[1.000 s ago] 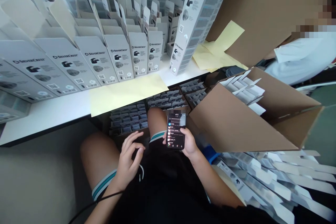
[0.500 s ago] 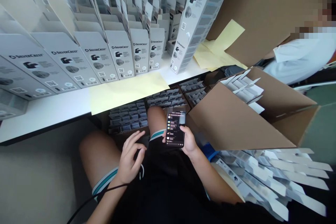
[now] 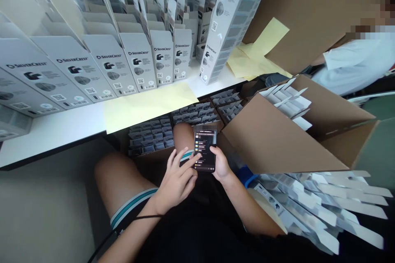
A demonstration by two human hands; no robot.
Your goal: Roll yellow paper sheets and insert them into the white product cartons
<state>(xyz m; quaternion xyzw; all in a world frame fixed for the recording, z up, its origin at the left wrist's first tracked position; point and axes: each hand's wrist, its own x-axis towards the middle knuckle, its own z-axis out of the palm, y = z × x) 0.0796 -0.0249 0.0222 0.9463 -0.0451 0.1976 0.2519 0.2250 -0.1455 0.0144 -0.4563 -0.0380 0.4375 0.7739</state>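
right hand (image 3: pixel 221 163): closed around smartphone (image 3: pixel 205 150), lower center | left hand (image 3: pixel 177 181): open, fingers curved at its screen | cardboard carton (image 3: pixel 271 135): just right

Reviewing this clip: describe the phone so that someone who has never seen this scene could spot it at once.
Start at the white table, then look down to the open cardboard carton on the right. Just left of it, above the person's lap, a black smartphone sits in the right hand. It is the only lit screen in view, with the left hand at its lower edge.
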